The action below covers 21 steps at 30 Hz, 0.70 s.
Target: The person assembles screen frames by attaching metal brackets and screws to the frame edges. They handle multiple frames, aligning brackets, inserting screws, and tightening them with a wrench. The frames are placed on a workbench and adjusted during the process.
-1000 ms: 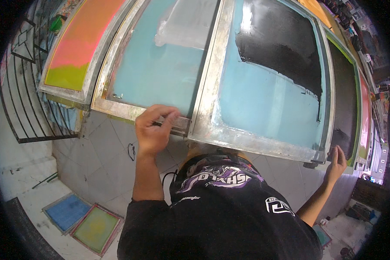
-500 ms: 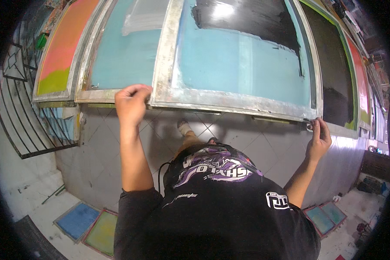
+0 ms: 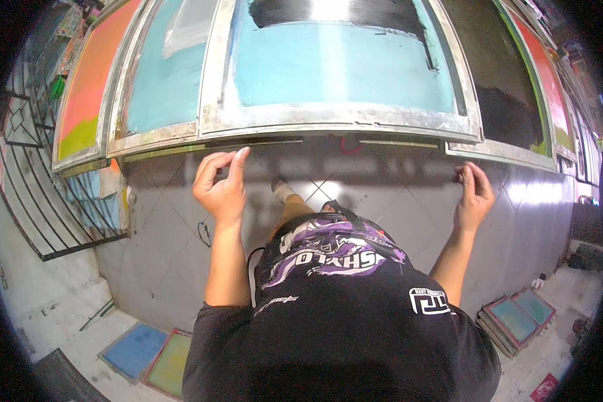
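Lifted clear of the lower rail since a moment ago, and now hanging just under it. Nearest, down the black shirt with the purple print (image 3: 328,258), up along two bare forearms. Left hand (image 3: 221,184) loosely open, fingers curled, forefinger up, gripping nothing, just short of the rail. Right hand (image 3: 474,194) raised below the right corner, fingers half bent; cannot tell whether pinching anything or touching the metal.

Above both, leaning upright against the grey tiled wall (image 3: 388,201): the large screen frame (image 3: 342,120), worn metal border, pale blue mesh, black patch along the top. Probably stiff and fairly heavy in the border, with taut mesh easily punctured or dented. Best taken by the metal rail near the two lower corners, hands wide apart, never by the mesh; likely awkward and prone to swing if gripped at one side only.

Beside it, overlapping: a second blue screen (image 3: 161,74), an orange and green screen (image 3: 84,87), a dark screen (image 3: 502,80). Farther off, a black metal grille (image 3: 27,187) at left and small frames on the floor (image 3: 154,352).
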{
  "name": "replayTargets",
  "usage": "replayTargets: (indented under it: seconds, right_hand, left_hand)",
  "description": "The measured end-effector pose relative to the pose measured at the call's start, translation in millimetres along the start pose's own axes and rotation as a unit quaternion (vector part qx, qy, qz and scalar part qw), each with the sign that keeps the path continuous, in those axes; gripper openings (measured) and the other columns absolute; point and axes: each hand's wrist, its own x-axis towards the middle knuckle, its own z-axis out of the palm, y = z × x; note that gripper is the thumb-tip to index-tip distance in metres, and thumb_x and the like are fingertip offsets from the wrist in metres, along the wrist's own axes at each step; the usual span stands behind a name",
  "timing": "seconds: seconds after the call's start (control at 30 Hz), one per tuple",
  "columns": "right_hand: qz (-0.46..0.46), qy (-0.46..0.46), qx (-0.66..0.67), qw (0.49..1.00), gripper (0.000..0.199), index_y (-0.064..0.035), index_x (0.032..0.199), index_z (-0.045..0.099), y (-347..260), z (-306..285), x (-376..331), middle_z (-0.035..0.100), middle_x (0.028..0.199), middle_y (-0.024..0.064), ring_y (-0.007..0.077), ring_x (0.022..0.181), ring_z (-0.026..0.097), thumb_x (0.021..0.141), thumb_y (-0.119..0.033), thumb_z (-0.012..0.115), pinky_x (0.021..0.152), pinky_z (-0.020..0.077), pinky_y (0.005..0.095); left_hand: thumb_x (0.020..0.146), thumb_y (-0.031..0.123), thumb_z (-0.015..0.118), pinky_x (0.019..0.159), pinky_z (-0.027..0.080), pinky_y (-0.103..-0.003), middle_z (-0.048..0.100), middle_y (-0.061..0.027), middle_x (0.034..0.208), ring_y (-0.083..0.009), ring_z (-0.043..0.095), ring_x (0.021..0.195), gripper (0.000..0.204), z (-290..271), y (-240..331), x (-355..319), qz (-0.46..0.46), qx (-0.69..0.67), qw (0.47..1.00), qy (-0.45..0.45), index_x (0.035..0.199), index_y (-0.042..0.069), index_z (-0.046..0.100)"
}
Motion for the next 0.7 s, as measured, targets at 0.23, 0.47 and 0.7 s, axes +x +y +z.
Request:
replayTargets:
  seconds: [0.23,0.47,0.7]
  right_hand:
    - [-0.103,-0.050,-0.056,0.992,0.018,0.0026,0.101,0.061,7,4,-2,0.060,0.098,0.0083,0.0136,0.085,0.058,0.084,-0.004,0.060,0.076,0.0462,0.0251]
    - [-0.020,-0.020,-0.010,1.000,0.024,0.0009,0.107,0.059,16,-17,-8,0.060,0.104,0.0073,0.0152,0.092,0.058,0.084,-0.004,0.060,0.079,0.0465,0.0258]
    - [0.023,-0.002,0.001,1.000,0.023,0.0031,0.106,0.059,29,-25,-12,0.060,0.102,0.0084,0.0151,0.091,0.058,0.085,-0.006,0.060,0.076,0.0506,0.0271]
  left_hand:
    - [0.067,0.027,0.078,0.096,0.031,-0.044,0.049,-0.0107,0.128,-0.0300,0.044,0.117,0.055,9,-19,11,0.167,0.240,0.956,0.037,0.115,0.009,0.057]
    - [0.073,0.021,0.072,0.091,0.038,-0.037,0.062,-0.0038,0.112,-0.0240,0.052,0.108,0.022,-19,-55,23,0.089,0.215,0.970,0.068,0.093,0.011,0.068]
    - [0.071,0.017,0.075,0.089,0.041,-0.035,0.065,-0.0056,0.104,-0.0237,0.056,0.101,0.012,-12,-57,20,0.062,0.194,0.975,0.087,0.078,0.008,0.069]
